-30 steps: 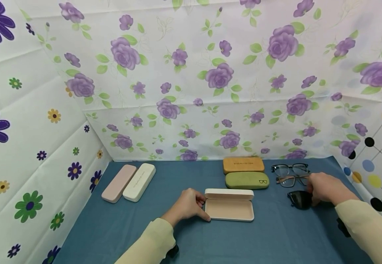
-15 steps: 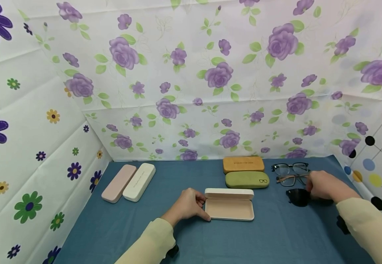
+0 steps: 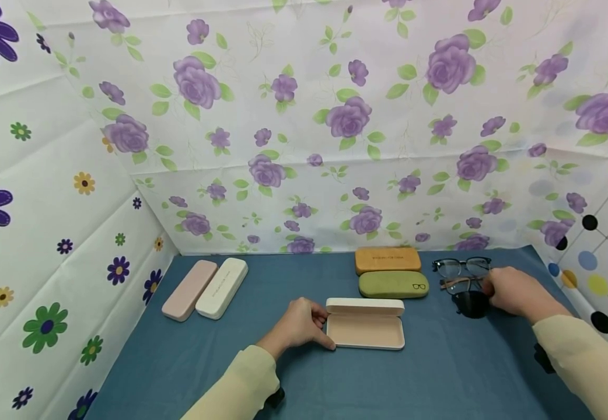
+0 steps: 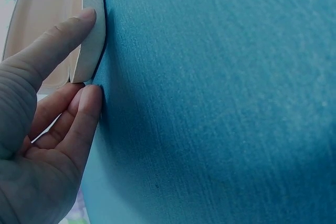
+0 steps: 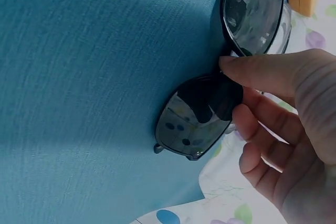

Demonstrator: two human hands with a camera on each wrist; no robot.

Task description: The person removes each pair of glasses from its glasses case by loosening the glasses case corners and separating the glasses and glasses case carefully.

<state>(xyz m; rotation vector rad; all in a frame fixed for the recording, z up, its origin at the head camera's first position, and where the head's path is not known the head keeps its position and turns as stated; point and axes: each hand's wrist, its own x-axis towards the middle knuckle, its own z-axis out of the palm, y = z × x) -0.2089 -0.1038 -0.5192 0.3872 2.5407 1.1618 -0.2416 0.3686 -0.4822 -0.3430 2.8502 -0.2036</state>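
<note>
Where the finely woven blue cloth (image 3: 272, 277) begins at left, a pink case (image 3: 189, 291) and a white case (image 3: 222, 289) lie aslant, closed, smooth and round-cornered; your left hand (image 3: 299, 328) grips the near left end of the open case (image 3: 365, 332), thumb at the front corner, the other fingers curled against its end; this shell looks stiff and light, its peach lining matt, so expect it to slide if nudged, and hold it by the firm end wall; behind it lie an orange case (image 3: 387, 261) and a rounded green case (image 3: 394, 284); farther right rest black-framed glasses (image 3: 462, 266) and, partly hidden, brown-framed glasses (image 3: 455, 280), both clear-lensed; before these, your right hand (image 3: 519, 293) has the sunglasses (image 5: 194, 114), thumb and fingertips pinching the bridge between two glossy dark lenses; whether they bear on the cloth you cannot tell; judge them light, rigid, slippery and easily scratched; the narrow bridge offers your best hold, clear of the polished surfaces.
</note>
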